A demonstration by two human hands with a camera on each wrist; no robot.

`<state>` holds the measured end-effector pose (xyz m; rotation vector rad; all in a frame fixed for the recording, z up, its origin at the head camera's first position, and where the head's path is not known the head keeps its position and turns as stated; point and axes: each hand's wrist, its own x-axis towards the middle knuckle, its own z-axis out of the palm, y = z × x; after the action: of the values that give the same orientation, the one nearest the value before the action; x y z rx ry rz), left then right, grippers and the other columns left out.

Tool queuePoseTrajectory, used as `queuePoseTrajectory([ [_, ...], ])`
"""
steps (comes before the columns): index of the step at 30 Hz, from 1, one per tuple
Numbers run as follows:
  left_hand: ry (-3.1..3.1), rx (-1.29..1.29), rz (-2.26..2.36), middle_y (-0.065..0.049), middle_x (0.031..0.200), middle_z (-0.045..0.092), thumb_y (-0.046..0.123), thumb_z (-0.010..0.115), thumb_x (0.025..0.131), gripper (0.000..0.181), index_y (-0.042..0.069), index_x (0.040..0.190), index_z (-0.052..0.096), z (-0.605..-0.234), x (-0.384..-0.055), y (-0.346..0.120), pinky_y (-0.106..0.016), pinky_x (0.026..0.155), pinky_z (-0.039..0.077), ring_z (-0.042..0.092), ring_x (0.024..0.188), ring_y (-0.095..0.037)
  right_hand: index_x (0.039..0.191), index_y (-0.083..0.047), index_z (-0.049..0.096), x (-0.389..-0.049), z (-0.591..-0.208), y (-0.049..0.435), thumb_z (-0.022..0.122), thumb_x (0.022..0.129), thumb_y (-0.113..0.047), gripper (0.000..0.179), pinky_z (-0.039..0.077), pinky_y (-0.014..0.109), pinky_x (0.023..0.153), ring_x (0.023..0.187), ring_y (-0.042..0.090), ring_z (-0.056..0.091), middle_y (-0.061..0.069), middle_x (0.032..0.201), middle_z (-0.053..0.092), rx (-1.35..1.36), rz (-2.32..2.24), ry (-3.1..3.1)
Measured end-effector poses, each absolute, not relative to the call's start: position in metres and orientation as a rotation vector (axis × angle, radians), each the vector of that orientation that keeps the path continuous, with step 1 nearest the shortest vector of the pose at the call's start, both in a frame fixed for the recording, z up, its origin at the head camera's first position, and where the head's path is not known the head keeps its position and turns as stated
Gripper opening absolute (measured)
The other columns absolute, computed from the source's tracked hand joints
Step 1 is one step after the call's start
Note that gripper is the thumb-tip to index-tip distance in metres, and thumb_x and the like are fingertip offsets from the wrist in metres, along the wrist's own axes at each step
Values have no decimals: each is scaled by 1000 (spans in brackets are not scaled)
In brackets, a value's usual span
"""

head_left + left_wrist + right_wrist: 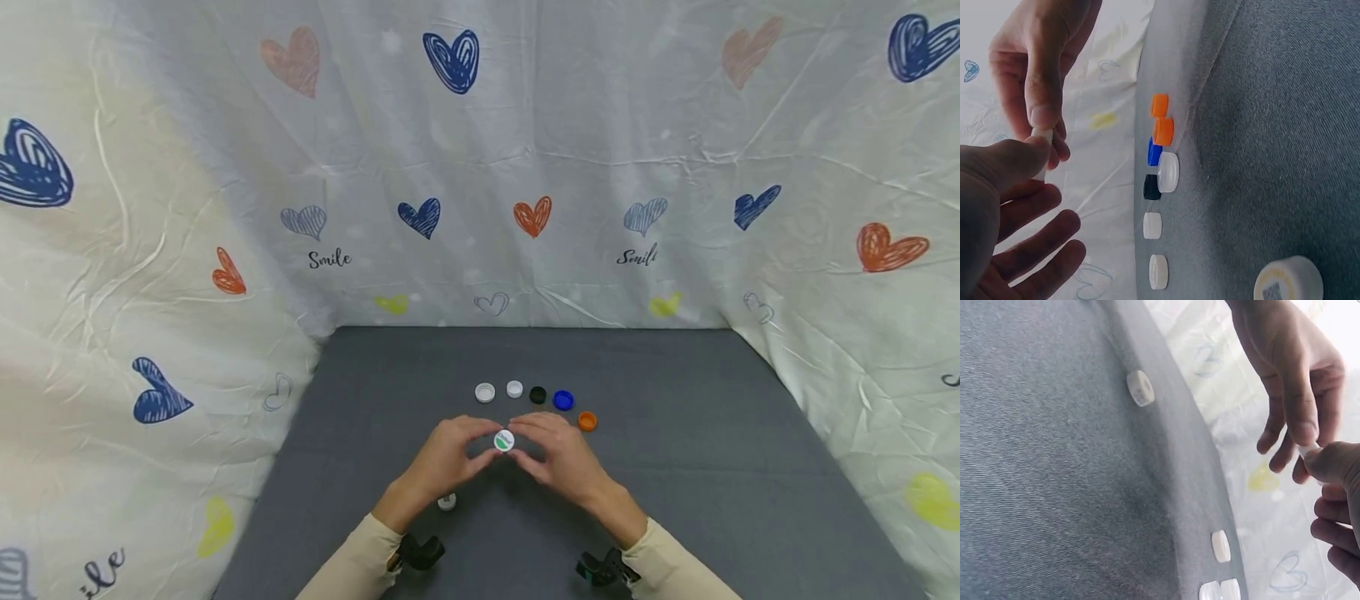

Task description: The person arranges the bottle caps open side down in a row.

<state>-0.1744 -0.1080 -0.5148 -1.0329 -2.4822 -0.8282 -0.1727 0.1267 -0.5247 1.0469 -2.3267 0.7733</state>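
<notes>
In the head view, my left hand (442, 454) and right hand (558, 454) meet over the middle of the table. Between them they pinch a small round white bottle cap (504, 440), its green-and-white printed top facing up. Thumbs and fingertips grip it from opposite edges. Seen from the left wrist, the same cap (1042, 134) shows edge-on, raised above the cloth, with the other fingers of the left hand spread loosely. Fingers mostly cover the cap in the right wrist view. Just beyond the hands lie an orange cap (587, 421) and a blue cap (563, 400).
A black cap (537, 395) and two white caps, one at the left (485, 392) and a smaller one (514, 389), continue the row. Another white cap (447, 502) lies beside my left wrist. The grey cloth-covered table (675, 400) ends at a heart-printed curtain (585, 125).
</notes>
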Motion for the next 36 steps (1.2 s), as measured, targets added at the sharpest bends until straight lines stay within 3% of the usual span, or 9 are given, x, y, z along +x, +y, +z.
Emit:
queuePoseTrajectory([
  [9, -2726, -1177, -535, 11, 104, 74, 32, 77, 90, 24, 20, 110, 77, -512, -161, -121, -30, 85, 56, 68, 96, -7, 107, -15, 76, -156, -538, 113, 83, 83, -28, 29, 55, 36, 92, 104, 14, 68, -4, 107, 74, 1136, 726, -2369],
  [17, -2844, -1224, -367, 13, 99, 74, 32, 79, 87, 18, 24, 103, 77, -527, -148, -130, -29, 83, 55, 67, 95, -6, 102, -16, 76, -140, -563, 95, 82, 83, -28, 23, 54, 35, 91, 100, 12, 68, -7, 101, 74, 1173, 694, -2427],
  [24, -2813, -1247, -240, 13, 93, 74, 31, 83, 83, 13, 26, 93, 77, -542, -143, -135, -33, 83, 56, 66, 98, -13, 100, -14, 76, -134, -578, 84, 82, 82, -28, 23, 53, 34, 89, 96, 12, 68, -5, 99, 73, 1186, 598, -2396],
  [36, -2697, -1236, -89, 10, 89, 73, 35, 83, 81, 17, 22, 90, 77, -559, -131, -135, -41, 83, 55, 63, 101, -21, 101, -12, 78, -126, -589, 75, 82, 81, -29, 26, 52, 38, 94, 100, 16, 67, -2, 107, 72, 1221, 525, -2426],
])
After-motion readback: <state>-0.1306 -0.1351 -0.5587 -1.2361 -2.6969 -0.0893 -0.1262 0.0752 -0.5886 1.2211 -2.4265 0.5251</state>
